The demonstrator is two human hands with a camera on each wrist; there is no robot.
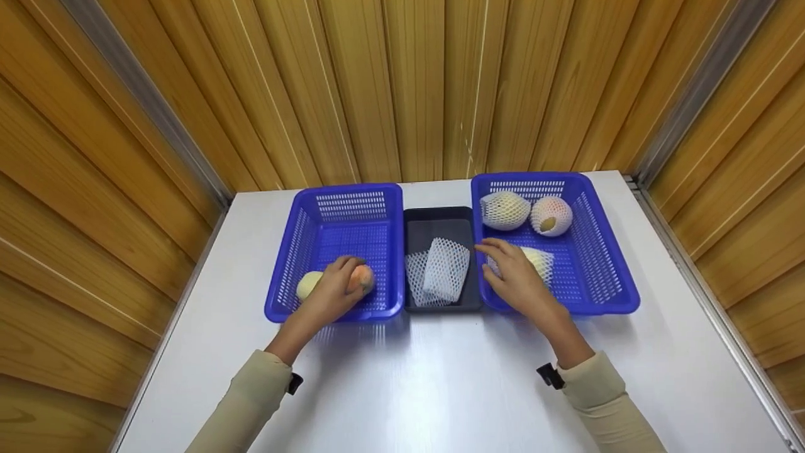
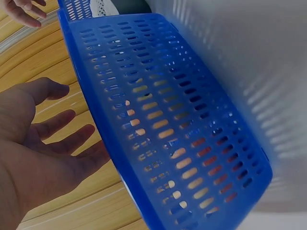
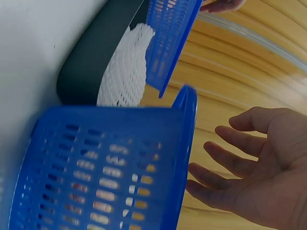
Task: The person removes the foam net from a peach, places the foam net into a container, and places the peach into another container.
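Left hand (image 1: 333,286): fingers loosely bent, apart, over the near end of the left basket (image 1: 352,240), left of centre; contact with fruit cannot be told. Beside it, same basket: pale fruit (image 1: 307,285) and orange fruit (image 1: 363,277). Right hand (image 1: 517,277): fingers wide, over the right basket (image 1: 582,277), right of centre; below it, a netted fruit (image 1: 543,263), partly hidden. Farther up, same basket: yellow netted fruit (image 1: 505,211), pink netted fruit (image 1: 552,214). Centre: dark tray (image 1: 434,226), two white nets (image 1: 448,270).
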